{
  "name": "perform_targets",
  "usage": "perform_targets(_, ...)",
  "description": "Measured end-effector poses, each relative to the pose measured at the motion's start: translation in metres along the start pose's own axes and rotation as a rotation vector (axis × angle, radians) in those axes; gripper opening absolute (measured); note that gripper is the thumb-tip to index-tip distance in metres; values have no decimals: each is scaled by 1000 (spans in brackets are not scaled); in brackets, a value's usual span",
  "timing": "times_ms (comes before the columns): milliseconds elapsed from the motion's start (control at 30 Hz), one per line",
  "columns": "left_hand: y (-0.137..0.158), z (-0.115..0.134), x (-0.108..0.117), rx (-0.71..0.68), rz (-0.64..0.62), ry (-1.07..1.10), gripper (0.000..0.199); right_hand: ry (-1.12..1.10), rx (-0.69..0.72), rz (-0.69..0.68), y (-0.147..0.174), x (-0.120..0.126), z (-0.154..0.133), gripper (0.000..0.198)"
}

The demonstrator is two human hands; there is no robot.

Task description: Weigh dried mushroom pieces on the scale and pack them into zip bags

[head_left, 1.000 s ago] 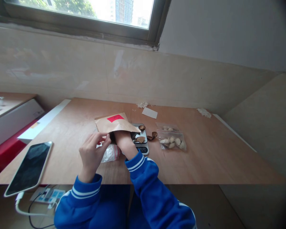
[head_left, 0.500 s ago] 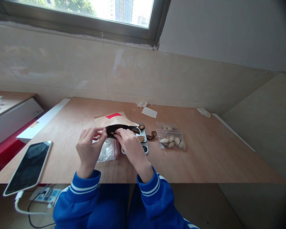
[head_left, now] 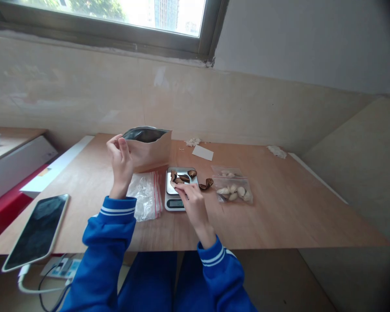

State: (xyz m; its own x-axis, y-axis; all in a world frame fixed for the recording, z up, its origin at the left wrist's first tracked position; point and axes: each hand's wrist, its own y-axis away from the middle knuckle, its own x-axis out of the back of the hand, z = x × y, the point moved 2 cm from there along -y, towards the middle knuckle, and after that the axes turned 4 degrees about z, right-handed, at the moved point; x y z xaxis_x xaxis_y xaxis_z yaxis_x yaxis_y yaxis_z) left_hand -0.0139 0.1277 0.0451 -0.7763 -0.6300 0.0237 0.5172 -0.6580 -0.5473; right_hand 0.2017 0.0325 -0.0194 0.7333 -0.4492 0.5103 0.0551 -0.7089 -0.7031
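My left hand (head_left: 121, 162) grips the left edge of a brown kraft paper pouch (head_left: 151, 151), tilted with its dark foil-lined mouth gaping. Over a small digital kitchen scale (head_left: 172, 189), my right hand (head_left: 192, 201) pinches a curled brown piece of dried peel (head_left: 173, 177) at its fingertips. Other dark pieces of dried peel (head_left: 183, 177) rest on the scale's metal plate. A lit readout (head_left: 176, 203) shows on its front, partly covered by my right hand. Another curled peel (head_left: 206, 184) lies just right of the scale.
Clear zip bags (head_left: 144, 197) lie left of the scale. To the right is a zip bag of pale dried slices (head_left: 234, 190). A white card (head_left: 203, 152) and crumpled tissue (head_left: 193, 141) sit farther back. A phone (head_left: 35, 232) on a cable overhangs the front left edge.
My right hand has come out of the pouch and moved down to the scale with a piece of peel. My left hand has raised the pouch up and left, uncovering the scale.
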Motion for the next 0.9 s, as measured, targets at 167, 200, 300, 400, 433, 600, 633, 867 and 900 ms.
perform_targets(167,-4,-25,-2,-51,-81,-11,53,362,60,-160,1,-32,10,17)
perform_targets(200,-2,-30,-1,-57,-101,-6,53,426,52,-181,2,-35,11,17)
perform_targets(300,5,-42,4,-22,-129,-14,53,496,7,-218,5,-36,11,17)
perform_targets(400,12,-47,13,47,-117,-116,56,426,-37,-180,11,-28,3,16)
perform_targets(433,16,-48,17,58,-113,-156,57,390,-54,-150,15,-25,1,16)
perform_targets(600,51,-45,41,122,-238,-326,34,199,-190,-19,45,-5,-6,18)
perform_targets(633,62,-45,43,164,-339,-348,31,172,-219,-3,52,-2,-4,18)
perform_targets(867,130,-48,34,158,-663,-450,28,21,-425,121,88,20,18,20)
perform_targets(900,133,-48,32,143,-661,-480,27,-5,-459,129,91,22,21,21)
